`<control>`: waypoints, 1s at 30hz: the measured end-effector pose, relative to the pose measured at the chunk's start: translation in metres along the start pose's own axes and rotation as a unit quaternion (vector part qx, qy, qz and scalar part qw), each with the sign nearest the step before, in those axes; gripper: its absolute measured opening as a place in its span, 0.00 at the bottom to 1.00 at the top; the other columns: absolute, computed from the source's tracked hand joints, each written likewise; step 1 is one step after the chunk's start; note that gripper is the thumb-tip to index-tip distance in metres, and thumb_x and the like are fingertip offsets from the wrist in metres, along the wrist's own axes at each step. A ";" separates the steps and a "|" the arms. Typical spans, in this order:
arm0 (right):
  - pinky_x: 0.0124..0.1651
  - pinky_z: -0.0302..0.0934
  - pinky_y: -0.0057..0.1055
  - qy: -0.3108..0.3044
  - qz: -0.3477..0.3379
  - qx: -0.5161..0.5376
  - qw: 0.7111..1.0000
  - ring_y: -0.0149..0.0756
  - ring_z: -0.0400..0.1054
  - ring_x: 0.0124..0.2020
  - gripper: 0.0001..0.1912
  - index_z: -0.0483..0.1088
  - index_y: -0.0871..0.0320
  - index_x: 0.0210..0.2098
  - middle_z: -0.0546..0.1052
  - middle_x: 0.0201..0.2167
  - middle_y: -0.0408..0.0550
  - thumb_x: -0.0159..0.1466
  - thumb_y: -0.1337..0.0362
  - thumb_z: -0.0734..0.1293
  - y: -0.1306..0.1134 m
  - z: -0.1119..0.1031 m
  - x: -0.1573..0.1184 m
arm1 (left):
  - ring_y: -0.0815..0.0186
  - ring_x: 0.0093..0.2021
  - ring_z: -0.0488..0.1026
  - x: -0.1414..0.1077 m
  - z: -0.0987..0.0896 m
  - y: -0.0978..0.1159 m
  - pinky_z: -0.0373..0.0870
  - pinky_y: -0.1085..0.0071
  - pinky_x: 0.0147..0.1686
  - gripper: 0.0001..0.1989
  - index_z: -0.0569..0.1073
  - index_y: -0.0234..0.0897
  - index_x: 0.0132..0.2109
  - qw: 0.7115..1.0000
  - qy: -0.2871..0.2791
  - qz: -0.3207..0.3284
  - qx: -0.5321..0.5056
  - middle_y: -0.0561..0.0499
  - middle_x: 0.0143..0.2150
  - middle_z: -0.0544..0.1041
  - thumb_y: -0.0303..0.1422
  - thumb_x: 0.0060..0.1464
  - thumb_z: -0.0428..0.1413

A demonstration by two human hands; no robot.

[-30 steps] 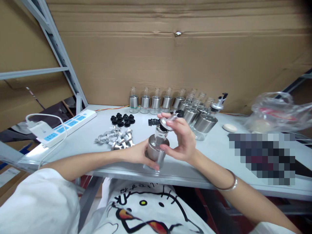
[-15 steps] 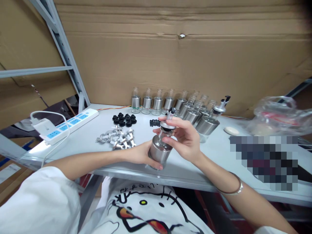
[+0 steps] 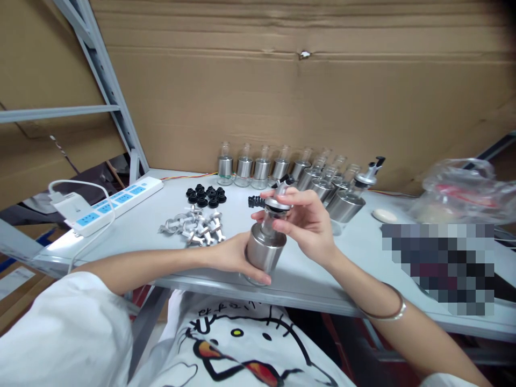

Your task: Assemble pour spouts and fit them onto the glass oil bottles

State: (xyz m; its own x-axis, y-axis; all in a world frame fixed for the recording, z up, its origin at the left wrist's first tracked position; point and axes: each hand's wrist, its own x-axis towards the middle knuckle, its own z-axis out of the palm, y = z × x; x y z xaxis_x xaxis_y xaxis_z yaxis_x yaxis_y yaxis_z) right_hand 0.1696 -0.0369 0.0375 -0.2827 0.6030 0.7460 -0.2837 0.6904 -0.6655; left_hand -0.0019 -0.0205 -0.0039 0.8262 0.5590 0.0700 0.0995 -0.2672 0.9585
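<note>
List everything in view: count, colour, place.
Steel-sleeved glass bottle: one, silver, clear, front centre
Metal pourer: one, silver, black, atop that bottle
Steel-sleeved glass bottles: about ten, silver, clear, rear
Round stoppers: about a dozen, black, left of centre
Metal spouts: pile, silver, before stoppers
Small pieces: cluster, black, left of pourer
Power strip: one, white, blue, left
Oval object: one, white, right
Plastic bag: one, clear, red, right
Pixelated patch: one, dark, right
Metal frame: one, grey, left
Table: one, grey, beneath
Cardboard: one, brown, behind
Printed shirt: one, white, bottom
Bangle: one, silver, right wrist
Left grip: one, bare, around front bottle
Right grip: one, bare, on pourer
</note>
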 end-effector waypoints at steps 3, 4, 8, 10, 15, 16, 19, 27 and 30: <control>0.41 0.76 0.42 0.028 0.021 -0.001 0.999 0.38 0.74 0.44 0.12 0.68 0.48 0.42 0.70 0.44 0.42 0.60 0.65 0.71 0.006 -0.006 0.001 | 0.61 0.41 0.68 -0.001 0.000 0.003 0.67 0.63 0.42 0.33 0.66 0.35 0.48 1.000 0.008 -0.016 0.007 0.48 0.40 0.71 0.44 0.37 0.67; 0.39 0.76 0.40 0.039 0.034 -0.003 0.999 0.36 0.75 0.40 0.11 0.68 0.49 0.41 0.70 0.44 0.42 0.60 0.64 0.71 0.009 -0.009 0.002 | 0.62 0.39 0.68 -0.001 0.000 0.004 0.67 0.65 0.40 0.32 0.66 0.34 0.47 1.000 0.003 -0.019 0.000 0.49 0.38 0.71 0.45 0.38 0.66; 0.35 0.76 0.36 0.064 0.099 -0.016 0.993 0.33 0.76 0.32 0.11 0.67 0.53 0.40 0.72 0.43 0.43 0.60 0.60 0.70 0.017 -0.017 0.001 | 0.64 0.34 0.69 -0.001 0.001 0.008 0.67 0.68 0.33 0.29 0.67 0.34 0.41 0.998 -0.029 -0.029 -0.043 0.49 0.34 0.71 0.50 0.39 0.63; 0.36 0.75 0.37 0.062 0.101 -0.021 0.993 0.33 0.76 0.32 0.10 0.66 0.53 0.40 0.72 0.44 0.44 0.61 0.60 0.70 0.018 -0.017 0.000 | 0.64 0.34 0.69 -0.002 0.001 0.008 0.67 0.68 0.33 0.28 0.67 0.34 0.40 0.998 -0.030 -0.030 -0.044 0.48 0.35 0.72 0.50 0.39 0.64; 0.50 0.71 0.42 0.010 0.058 -0.039 0.998 0.38 0.73 0.46 0.19 0.64 0.48 0.48 0.68 0.52 0.46 0.59 0.63 0.71 0.014 -0.010 -0.005 | 0.63 0.35 0.69 -0.001 0.001 0.003 0.68 0.67 0.34 0.29 0.67 0.33 0.41 0.999 -0.014 -0.025 -0.033 0.49 0.35 0.72 0.48 0.38 0.65; 0.52 0.70 0.43 -0.009 0.057 -0.040 0.998 0.40 0.71 0.49 0.23 0.63 0.47 0.50 0.66 0.56 0.47 0.58 0.63 0.73 0.014 -0.009 -0.006 | 0.63 0.35 0.70 -0.001 0.001 0.002 0.68 0.67 0.34 0.29 0.67 0.33 0.41 0.999 -0.012 -0.026 -0.035 0.48 0.35 0.72 0.48 0.38 0.65; 0.50 0.71 0.43 -0.041 0.070 -0.034 0.996 0.41 0.70 0.51 0.31 0.59 0.44 0.53 0.61 0.60 0.47 0.55 0.63 0.75 0.015 -0.009 -0.007 | 0.63 0.35 0.69 0.000 0.000 0.001 0.67 0.67 0.34 0.27 0.67 0.33 0.39 0.999 -0.007 -0.029 -0.038 0.49 0.34 0.71 0.48 0.38 0.65; 0.43 0.74 0.40 0.025 0.152 0.018 0.988 0.33 0.76 0.37 0.19 0.63 0.48 0.45 0.69 0.50 0.42 0.58 0.62 0.72 0.022 -0.020 -0.002 | 0.65 0.34 0.69 0.000 -0.001 0.005 0.66 0.69 0.34 0.24 0.68 0.33 0.38 0.997 -0.027 -0.027 -0.065 0.48 0.35 0.72 0.47 0.42 0.63; 0.43 0.74 0.40 0.028 0.157 0.032 0.987 0.33 0.76 0.36 0.18 0.64 0.48 0.43 0.70 0.50 0.41 0.57 0.63 0.73 0.020 -0.021 -0.001 | 0.67 0.32 0.67 -0.001 0.000 0.008 0.65 0.70 0.32 0.23 0.68 0.34 0.37 0.998 -0.020 -0.029 -0.057 0.50 0.33 0.71 0.46 0.41 0.63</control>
State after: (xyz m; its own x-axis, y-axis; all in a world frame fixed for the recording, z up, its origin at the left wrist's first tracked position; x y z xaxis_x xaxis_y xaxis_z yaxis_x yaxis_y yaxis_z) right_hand 0.1832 -0.0156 0.0240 -0.3154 0.8059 0.5010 -0.2480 0.4396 -0.8633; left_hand -0.0018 -0.0231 0.0039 0.8430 0.5379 0.0040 0.0861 -0.1422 0.9861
